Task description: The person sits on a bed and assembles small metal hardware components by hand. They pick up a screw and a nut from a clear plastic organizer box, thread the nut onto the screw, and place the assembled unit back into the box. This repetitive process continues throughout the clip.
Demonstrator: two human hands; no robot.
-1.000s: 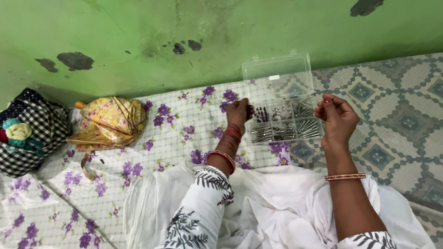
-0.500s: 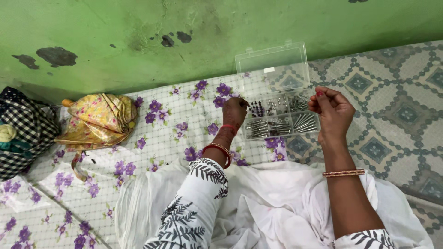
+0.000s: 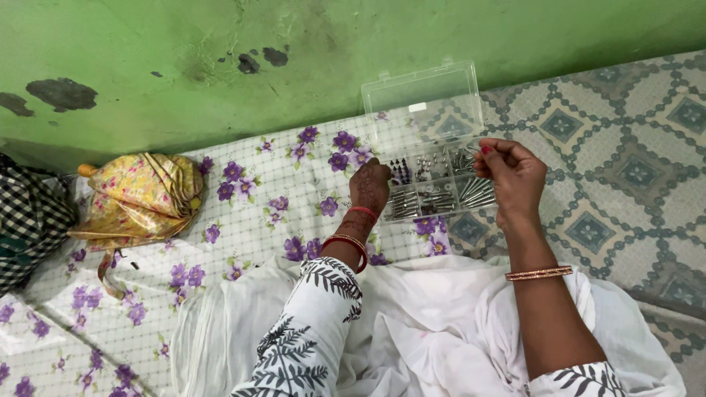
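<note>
Resting your left hand (image 3: 370,186) against the left edge of the clear compartment box (image 3: 440,192), fingers curled loosely, holding nothing visible. You're pinching your right hand (image 3: 512,176) narrow above the box's right side; can't tell what's in it. Box is lying open on the floral sheet (image 3: 250,220), lid (image 3: 423,103) propped toward the green wall (image 3: 294,51), screws (image 3: 478,195) inside.

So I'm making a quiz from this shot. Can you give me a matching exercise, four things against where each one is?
Things:
1. box
2. yellow bundle
3. left hand
4. right hand

Places:
A. raised at the box's right end
B. by the wall, far left on the floral sheet
C. at the box's left end
D. open, lid back towards the green wall

Pairs: 1-D, 2-B, 3-C, 4-A
</note>
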